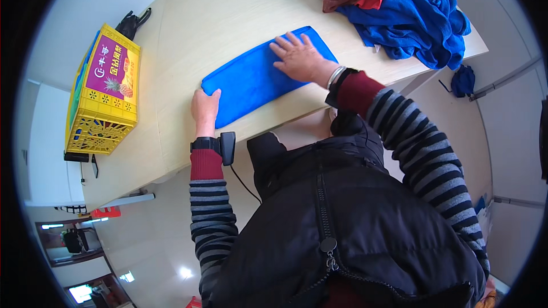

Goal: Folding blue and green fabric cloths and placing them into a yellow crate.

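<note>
A folded blue towel (257,77) was being pressed flat on a pale wooden table (217,17) by two bare hands.

The right hand (299,57) was laid open, fingers spread, on the towel's far end; the left hand (204,108) was closed on its near corner. A yellow plastic crate (103,100) was seen at the left, and a heap of blue and brown clothes (399,5) at the far right.

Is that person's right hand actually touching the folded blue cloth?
Touching: the head view shows the right hand lying flat, fingers spread, directly on the folded blue cloth.
</note>
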A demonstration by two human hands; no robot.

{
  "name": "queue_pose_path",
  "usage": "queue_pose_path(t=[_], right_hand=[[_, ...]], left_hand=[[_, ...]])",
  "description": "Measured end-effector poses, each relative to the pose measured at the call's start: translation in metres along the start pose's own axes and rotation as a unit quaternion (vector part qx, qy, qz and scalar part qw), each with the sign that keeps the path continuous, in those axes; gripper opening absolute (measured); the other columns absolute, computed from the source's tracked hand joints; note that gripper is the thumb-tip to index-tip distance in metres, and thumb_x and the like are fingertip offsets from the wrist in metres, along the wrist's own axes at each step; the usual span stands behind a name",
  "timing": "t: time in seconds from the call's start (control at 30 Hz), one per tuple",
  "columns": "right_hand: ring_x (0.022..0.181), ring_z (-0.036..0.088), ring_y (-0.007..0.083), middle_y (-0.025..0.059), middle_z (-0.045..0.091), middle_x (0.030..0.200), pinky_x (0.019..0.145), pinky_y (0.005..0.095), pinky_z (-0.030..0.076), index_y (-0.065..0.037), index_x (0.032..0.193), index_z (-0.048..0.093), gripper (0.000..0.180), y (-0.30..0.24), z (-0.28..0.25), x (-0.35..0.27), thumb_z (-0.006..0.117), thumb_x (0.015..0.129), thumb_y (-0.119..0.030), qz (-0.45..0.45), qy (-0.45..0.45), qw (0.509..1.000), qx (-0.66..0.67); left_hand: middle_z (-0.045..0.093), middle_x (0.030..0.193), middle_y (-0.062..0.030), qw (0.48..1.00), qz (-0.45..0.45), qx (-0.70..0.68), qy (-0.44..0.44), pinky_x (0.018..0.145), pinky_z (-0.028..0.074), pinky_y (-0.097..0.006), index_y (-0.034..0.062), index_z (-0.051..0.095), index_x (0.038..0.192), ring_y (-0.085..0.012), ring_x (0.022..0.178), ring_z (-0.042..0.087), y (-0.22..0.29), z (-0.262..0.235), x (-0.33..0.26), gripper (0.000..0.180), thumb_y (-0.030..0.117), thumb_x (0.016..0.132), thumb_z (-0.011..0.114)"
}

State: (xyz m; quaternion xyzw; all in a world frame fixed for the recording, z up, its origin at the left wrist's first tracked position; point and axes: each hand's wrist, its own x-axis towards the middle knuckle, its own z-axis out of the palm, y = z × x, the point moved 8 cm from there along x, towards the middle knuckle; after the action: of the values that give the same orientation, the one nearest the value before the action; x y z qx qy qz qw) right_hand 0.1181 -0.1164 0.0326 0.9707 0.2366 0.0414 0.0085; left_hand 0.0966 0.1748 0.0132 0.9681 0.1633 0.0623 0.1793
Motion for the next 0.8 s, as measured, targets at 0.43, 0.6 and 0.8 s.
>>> queue_pose_path(t=[0.43, 0.6, 0.8], right_hand=[[0.148, 0.023, 0.0366, 0.0116, 0.028, 0.160, 0.118, 0.0571, 0.018, -0.015, 0.154, 0.031, 0.059, -0.037, 0.011, 0.008, 0.032, 0.104, -0.047, 0.028, 0.022, 0.998, 0.054], [0.148, 0.023, 0.0372, 0.0123, 0.029, 0.159, 0.118, 0.0577, 0.019, -0.015, 0.154, 0.032, 0.058, -0.047, 0.011, 0.007, 0.033, 0.104, -0.045, 0.028, 0.033, 0.998, 0.054], [0.147, 0.023, 0.0388, 0.0137, 0.030, 0.158, 0.117, 0.0593, 0.018, -0.014, 0.153, 0.034, 0.060, -0.071, 0.006, 0.008, 0.037, 0.102, -0.046, 0.015, 0.021, 0.996, 0.082]], left_hand=[[0.066, 0.117, -0.0122, 0.815, -0.060, -0.548, -0.178, 0.090, 0.053, -0.036, -0.0020, 0.054, 0.126, -0.0220, 0.103, 0.065, -0.003, 0.010, -0.009, 0.046, 0.010, 0.086, 0.071], [0.058, 0.130, -0.0146, 0.802, 0.045, -0.573, -0.165, 0.095, 0.050, -0.035, 0.0004, 0.037, 0.145, -0.0229, 0.112, 0.060, 0.052, -0.048, -0.016, 0.068, 0.008, 0.086, 0.071], [0.049, 0.140, -0.0163, 0.814, 0.145, -0.546, -0.138, 0.102, 0.046, -0.034, 0.0026, 0.029, 0.152, -0.0221, 0.122, 0.054, 0.128, -0.069, -0.005, 0.079, 0.010, 0.085, 0.072]])
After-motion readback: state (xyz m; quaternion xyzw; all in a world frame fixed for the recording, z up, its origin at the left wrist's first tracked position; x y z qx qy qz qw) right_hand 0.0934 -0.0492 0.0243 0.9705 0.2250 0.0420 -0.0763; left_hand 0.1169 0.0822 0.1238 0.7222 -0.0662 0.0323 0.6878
